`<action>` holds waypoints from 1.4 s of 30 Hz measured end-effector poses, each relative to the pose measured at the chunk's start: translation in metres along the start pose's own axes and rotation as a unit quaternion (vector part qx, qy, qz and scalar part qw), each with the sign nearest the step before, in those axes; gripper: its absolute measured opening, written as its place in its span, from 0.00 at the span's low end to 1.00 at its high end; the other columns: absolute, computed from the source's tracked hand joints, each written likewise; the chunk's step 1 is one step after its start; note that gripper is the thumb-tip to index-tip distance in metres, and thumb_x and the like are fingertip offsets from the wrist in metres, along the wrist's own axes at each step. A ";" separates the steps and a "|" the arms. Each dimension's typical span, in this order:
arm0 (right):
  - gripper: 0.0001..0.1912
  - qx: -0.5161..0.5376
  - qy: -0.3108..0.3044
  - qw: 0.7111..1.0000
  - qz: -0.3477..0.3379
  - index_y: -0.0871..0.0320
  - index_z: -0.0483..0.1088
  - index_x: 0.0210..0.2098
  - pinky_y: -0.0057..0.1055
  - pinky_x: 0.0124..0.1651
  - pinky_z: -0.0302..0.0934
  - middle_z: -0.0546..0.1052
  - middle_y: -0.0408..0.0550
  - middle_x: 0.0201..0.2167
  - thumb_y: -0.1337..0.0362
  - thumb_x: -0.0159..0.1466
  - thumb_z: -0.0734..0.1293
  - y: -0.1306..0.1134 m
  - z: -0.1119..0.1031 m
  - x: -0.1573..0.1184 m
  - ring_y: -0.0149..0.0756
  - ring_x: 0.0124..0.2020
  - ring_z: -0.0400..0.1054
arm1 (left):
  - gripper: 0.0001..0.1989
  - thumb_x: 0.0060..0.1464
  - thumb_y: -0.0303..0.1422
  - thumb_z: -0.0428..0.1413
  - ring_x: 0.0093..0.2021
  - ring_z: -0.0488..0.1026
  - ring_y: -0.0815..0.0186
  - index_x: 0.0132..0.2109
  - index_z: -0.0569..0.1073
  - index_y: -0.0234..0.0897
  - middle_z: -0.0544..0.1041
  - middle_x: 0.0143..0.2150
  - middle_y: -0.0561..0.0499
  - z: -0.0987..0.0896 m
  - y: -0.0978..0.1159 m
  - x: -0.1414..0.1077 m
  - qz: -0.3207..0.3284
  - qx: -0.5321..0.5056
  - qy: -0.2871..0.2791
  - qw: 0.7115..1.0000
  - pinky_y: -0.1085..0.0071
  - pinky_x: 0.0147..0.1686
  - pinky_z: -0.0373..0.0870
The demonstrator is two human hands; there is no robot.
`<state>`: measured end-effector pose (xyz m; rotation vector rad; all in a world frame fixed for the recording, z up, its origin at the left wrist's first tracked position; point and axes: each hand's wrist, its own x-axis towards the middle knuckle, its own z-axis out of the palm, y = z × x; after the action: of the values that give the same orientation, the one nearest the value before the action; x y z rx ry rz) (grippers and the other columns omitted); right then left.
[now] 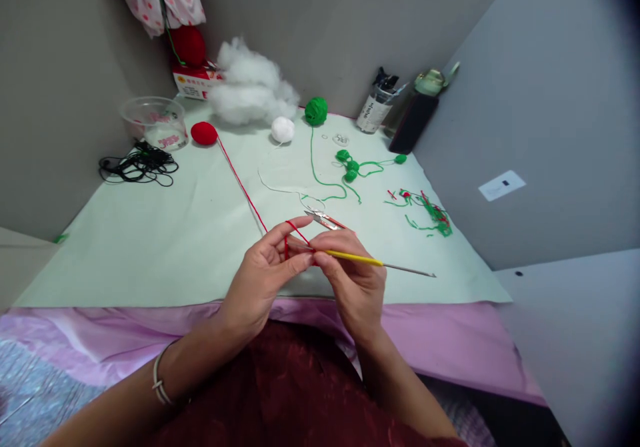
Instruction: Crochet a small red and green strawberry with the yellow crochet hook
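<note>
My right hand (355, 273) grips a crochet hook with a yellow handle (355, 257); its bare metal end sticks out to the right. My left hand (273, 263) pinches a small piece of red crochet work at the hook's other tip, mostly hidden by the fingers. Red yarn (245, 192) runs from a red yarn ball (204, 133) to my left hand and loops over its raised index finger. Just beyond my fingertips lie thread snips (327, 221) with orange-red handles, partly covered by my right hand.
White stuffing (253, 83), a white yarn ball (283, 130) and a green yarn ball (316, 111) sit at the back. Green crocheted pieces (351, 168) and yarn scraps (435, 213) lie right. Black cord (139, 164) and a plastic tub (155, 123) are left; a dark bottle (415, 117) stands back right.
</note>
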<state>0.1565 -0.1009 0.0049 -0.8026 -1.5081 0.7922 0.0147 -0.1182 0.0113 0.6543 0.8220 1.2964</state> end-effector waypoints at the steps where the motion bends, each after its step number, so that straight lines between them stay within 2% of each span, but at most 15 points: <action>1: 0.07 0.009 0.001 1.000 0.008 0.49 0.82 0.39 0.39 0.47 0.72 0.83 0.44 0.36 0.68 0.66 0.73 0.001 0.000 0.000 0.38 0.41 0.76 | 0.22 0.52 0.30 0.71 0.38 0.76 0.68 0.55 0.82 0.43 0.82 0.35 0.54 -0.001 0.000 0.000 -0.006 0.001 -0.004 1.000 0.72 0.46 0.71; 4: 0.04 0.074 0.007 0.994 0.085 0.50 0.81 0.36 0.34 0.39 0.73 0.82 0.43 0.33 0.67 0.62 0.76 0.004 -0.002 0.003 0.36 0.35 0.76 | 0.17 0.54 0.31 0.71 0.37 0.76 0.68 0.51 0.84 0.41 0.82 0.34 0.53 -0.007 0.004 0.002 -0.033 0.007 -0.033 0.999 0.71 0.47 0.71; 7: 0.03 0.161 0.007 0.973 0.163 0.51 0.81 0.34 0.31 0.34 0.73 0.80 0.41 0.29 0.62 0.60 0.77 0.007 -0.003 0.007 0.33 0.29 0.75 | 0.14 0.56 0.32 0.70 0.37 0.78 0.67 0.50 0.85 0.40 0.83 0.36 0.51 -0.011 0.008 0.004 -0.053 0.003 -0.063 0.997 0.69 0.47 0.72; 13: 0.11 0.234 -0.003 0.943 0.237 0.54 0.79 0.31 0.30 0.33 0.72 0.78 0.40 0.28 0.59 0.53 0.81 0.007 0.000 0.010 0.31 0.27 0.72 | 0.15 0.54 0.31 0.70 0.35 0.77 0.68 0.50 0.85 0.40 0.81 0.34 0.53 -0.012 0.008 0.006 -0.033 0.020 -0.038 0.999 0.70 0.44 0.71; 19: 0.11 0.291 -0.039 0.923 0.249 0.55 0.74 0.30 0.29 0.32 0.68 0.76 0.37 0.26 0.63 0.55 0.80 0.004 -0.001 0.013 0.27 0.24 0.68 | 0.14 0.58 0.32 0.68 0.38 0.75 0.67 0.51 0.84 0.42 0.79 0.34 0.53 -0.014 0.006 0.005 0.036 0.072 -0.040 0.996 0.71 0.44 0.71; 23: 0.14 0.312 -0.062 0.911 0.261 0.53 0.69 0.31 0.29 0.32 0.67 0.74 0.37 0.26 0.61 0.56 0.78 0.003 -0.003 0.013 0.26 0.23 0.65 | 0.13 0.60 0.33 0.67 0.39 0.75 0.66 0.52 0.84 0.43 0.77 0.36 0.52 -0.015 0.010 0.002 0.046 0.080 -0.048 0.995 0.70 0.45 0.71; 28: 0.12 0.345 -0.067 0.902 0.252 0.54 0.70 0.31 0.25 0.27 0.61 0.72 0.37 0.25 0.64 0.56 0.78 0.002 -0.002 0.012 0.26 0.23 0.62 | 0.09 0.59 0.32 0.67 0.38 0.75 0.67 0.48 0.85 0.42 0.78 0.34 0.52 -0.013 0.015 0.002 0.048 0.063 -0.042 0.996 0.72 0.45 0.70; 35: 0.07 0.404 -0.054 0.873 0.266 0.54 0.76 0.29 0.23 0.27 0.60 0.75 0.39 0.25 0.70 0.56 0.77 -0.004 -0.001 0.012 0.24 0.23 0.62 | 0.03 0.58 0.29 0.67 0.38 0.77 0.70 0.40 0.85 0.40 0.82 0.35 0.53 -0.012 0.019 0.003 0.042 0.028 -0.039 0.998 0.77 0.44 0.71; 38: 0.07 0.385 -0.025 0.892 0.235 0.54 0.79 0.29 0.23 0.28 0.61 0.77 0.39 0.26 0.71 0.56 0.77 -0.005 0.001 0.012 0.24 0.24 0.65 | 0.02 0.57 0.27 0.68 0.40 0.76 0.71 0.37 0.85 0.38 0.82 0.36 0.53 -0.012 0.020 0.005 0.044 0.024 -0.019 0.999 0.80 0.45 0.72; 42: 0.08 0.307 0.036 0.937 0.162 0.52 0.81 0.31 0.26 0.32 0.66 0.78 0.40 0.28 0.73 0.57 0.76 -0.004 0.006 0.010 0.27 0.28 0.70 | 0.07 0.55 0.25 0.68 0.35 0.76 0.74 0.42 0.85 0.38 0.81 0.37 0.54 -0.010 0.021 0.008 -0.012 -0.043 -0.026 0.999 0.82 0.37 0.75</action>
<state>0.1493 -0.0948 0.0130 -0.5945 -0.9766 1.3776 -0.0046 -0.1072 0.0209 0.6055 0.7261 1.2799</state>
